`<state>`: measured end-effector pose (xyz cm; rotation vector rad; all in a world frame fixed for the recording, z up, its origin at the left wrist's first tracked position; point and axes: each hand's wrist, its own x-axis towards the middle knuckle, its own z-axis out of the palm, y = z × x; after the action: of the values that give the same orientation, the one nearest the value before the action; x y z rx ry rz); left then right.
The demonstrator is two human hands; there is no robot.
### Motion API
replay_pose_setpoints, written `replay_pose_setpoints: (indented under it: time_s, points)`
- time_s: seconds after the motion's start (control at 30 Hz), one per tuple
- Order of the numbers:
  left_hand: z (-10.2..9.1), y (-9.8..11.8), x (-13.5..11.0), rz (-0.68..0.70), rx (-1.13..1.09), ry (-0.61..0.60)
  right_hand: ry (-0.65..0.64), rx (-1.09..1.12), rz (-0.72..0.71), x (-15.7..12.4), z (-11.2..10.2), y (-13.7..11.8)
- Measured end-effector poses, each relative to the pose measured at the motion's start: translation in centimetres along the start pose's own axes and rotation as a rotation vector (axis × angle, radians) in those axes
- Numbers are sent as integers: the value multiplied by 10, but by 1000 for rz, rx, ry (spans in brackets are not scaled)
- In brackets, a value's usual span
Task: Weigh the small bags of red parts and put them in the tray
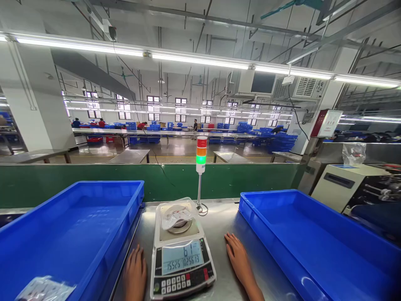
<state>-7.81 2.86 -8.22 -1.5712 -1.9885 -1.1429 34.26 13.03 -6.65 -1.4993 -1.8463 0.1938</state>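
A digital counting scale (pixel 183 267) stands on the metal table between my hands, its display lit with numbers. On its pan lies a clear plastic bag (pixel 177 217) with small contents I cannot make out. My left hand (pixel 135 271) rests on the table just left of the scale, fingers stretched out, holding nothing. To the right of the scale, my right hand (pixel 237 256) lies flat with its fingers extended and nothing in them. Neither hand touches the bag.
Blue trays stand at both sides: a left tray (pixel 84 190) with a printed plastic bag (pixel 45 289) in it, and a right tray (pixel 266 195). A signal light (pixel 201 155) glows green behind the scale. A beige machine (pixel 340 184) sits at right; people work far off.
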Motion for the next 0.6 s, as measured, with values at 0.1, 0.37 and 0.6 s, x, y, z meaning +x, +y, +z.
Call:
replay_pose_setpoints:
  time_s: [0.1,0.37,0.6]
  points:
    - [0,0,1,5,11,6,3,2,-4,0,0,1]
    - [-3,4,4,-47,-42,-20,5,7,1,1,1,3]
    - [-40,39,25,-239,-233,-40,-2,24,2,2,-2,-2]
